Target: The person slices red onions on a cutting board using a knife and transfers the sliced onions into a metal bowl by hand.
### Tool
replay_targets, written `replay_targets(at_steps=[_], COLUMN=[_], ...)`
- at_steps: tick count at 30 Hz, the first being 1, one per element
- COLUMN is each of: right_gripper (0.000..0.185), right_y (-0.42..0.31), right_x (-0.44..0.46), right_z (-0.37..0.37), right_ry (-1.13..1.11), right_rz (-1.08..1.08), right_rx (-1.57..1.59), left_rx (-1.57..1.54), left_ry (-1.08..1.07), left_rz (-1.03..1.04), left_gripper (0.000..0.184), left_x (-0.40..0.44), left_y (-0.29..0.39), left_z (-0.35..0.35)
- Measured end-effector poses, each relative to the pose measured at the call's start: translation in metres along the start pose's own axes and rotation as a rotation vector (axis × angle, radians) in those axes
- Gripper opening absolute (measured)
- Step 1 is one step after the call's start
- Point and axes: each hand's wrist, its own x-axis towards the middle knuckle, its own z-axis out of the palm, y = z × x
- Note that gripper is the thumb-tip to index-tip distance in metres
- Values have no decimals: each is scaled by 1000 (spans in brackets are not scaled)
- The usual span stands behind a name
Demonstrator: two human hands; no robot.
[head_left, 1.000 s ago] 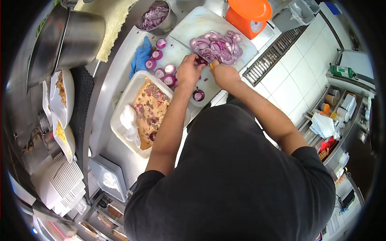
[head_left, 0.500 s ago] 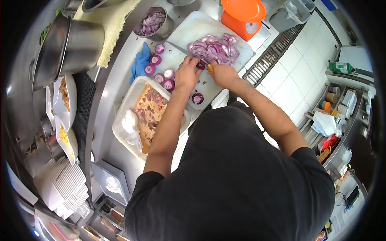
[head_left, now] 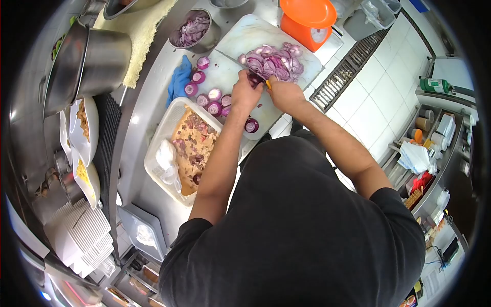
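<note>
My right hand (head_left: 286, 94) grips the yellow handle of a knife (head_left: 268, 84), its blade beside a dark red onion piece (head_left: 255, 79). The fingers of my left hand (head_left: 245, 94) are closed around that onion piece on the white cutting board (head_left: 240, 38). Just beyond both hands lies a heap of sliced red onion (head_left: 276, 62). Several peeled onion halves (head_left: 214, 95) sit left of my left hand, and another onion half (head_left: 251, 125) lies near the board's close edge. My fingers partly hide the blade and the onion.
A blue cloth or glove (head_left: 179, 80) lies left of the board. Closer stands a white tub (head_left: 153, 153) holding a brownish mix and a plastic bag. Behind are a metal pot (head_left: 208, 38) of sliced onion and an orange scale (head_left: 309, 33). Plates of food (head_left: 88, 146) stand far left.
My left hand has shifted slightly right and nearer to me, turning around the onion piece. The knife's tip now shows further out past the onion. My right hand has barely moved.
</note>
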Motion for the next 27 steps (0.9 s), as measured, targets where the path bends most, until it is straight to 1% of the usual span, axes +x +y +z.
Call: replay_targets(at_steps=[2,5,8,11,14,18,22,25,27], right_gripper=[28,27,25,21,19,21,23,21,21], right_y=[-2,-11,-13,-9,-6,-15,-24,-18,-15], right_x=[0,-9,-19,-16,-2,-4,-17,-2,2], right_z=[-5,-25,-29,-6,11,-18,-23,5,1], right_ry=[4,-5,-10,6,9,-16,-74,-41,-33], right_rz=[-2,-7,-33,-15,3,-34,-13,60,2], right_rx=[-17,-74,-113,-79,-44,-98,-136,-65,-81], left_rx=[62,159,102,16,32,-23,-80,-91,-85], left_ry=[8,70,55,64,32,-11,-24,1,12], left_rz=[-8,126,195,184,160,129,96,106,113], left_gripper=[56,44,28,20,22,23,24,25,26], left_x=[1,10,17,18,19,22,17,17,19], left_y=[0,-15,-24,-27,-27,-24,-25,-28,-29], left_z=[-8,-10,-10,-8,-11,-16,-17,-15,-15])
